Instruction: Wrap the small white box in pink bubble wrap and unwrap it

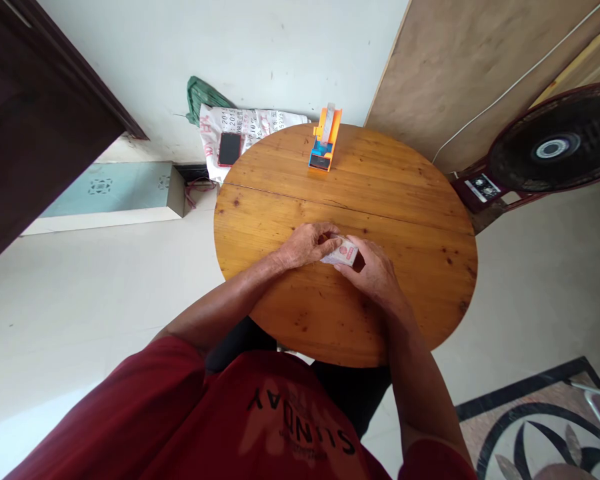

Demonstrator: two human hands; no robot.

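Note:
Between my two hands, over the middle of the round wooden table (280,300), is a small white box (347,253) with red print on its top. My left hand (310,245) grips the box's left end, its thumb lying across the top. At the right end, my right hand (373,265) is curled with thumb and fingers on opposite sides of the box. My palms and fingers hide part of the box. Toward the table's far edge stands an orange and blue tape dispenser (325,141), a strip of tape sticking up from it.
Beyond the table's far left edge, a black phone (229,149) with a red edge lies on a printed white sack (260,122), near a green bag (205,99). A large fan (545,147) stands at the right. A dark door (40,107) is at the left.

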